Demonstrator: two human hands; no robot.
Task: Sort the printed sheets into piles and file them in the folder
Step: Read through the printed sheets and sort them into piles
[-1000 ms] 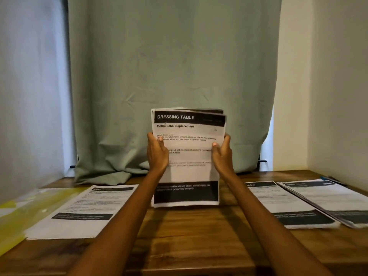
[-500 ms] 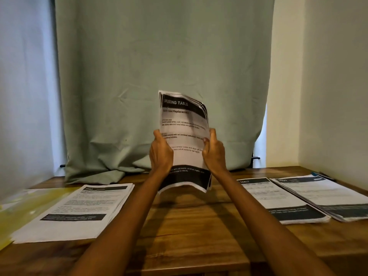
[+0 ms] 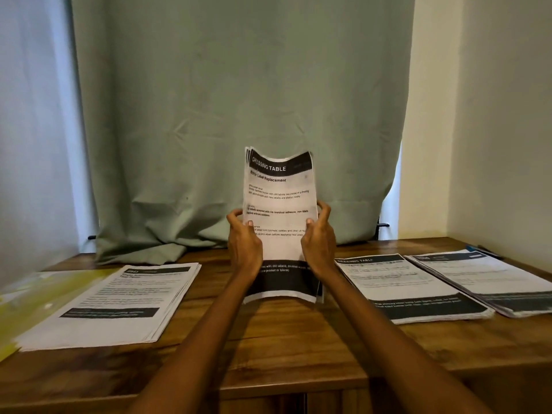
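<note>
Far left there's the yellow plastic folder (image 3: 33, 297), then a white printed pile (image 3: 119, 303) on the wooden desk (image 3: 268, 339). Centre frame, my left hand (image 3: 243, 243) and right hand (image 3: 319, 239) curl their fingers round the upright "Dressing Table" sheet stack (image 3: 279, 210), which has swung back face-on and looks squared, ready for filing I'd say. Two more piles (image 3: 409, 288) sit right.

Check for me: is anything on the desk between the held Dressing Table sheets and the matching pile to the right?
Nothing visible. The held sheets, gripped by the left hand and right hand, stand upright over bare wooden desk. The Dressing Table pile lies just right of them, its top uncovered.
</note>
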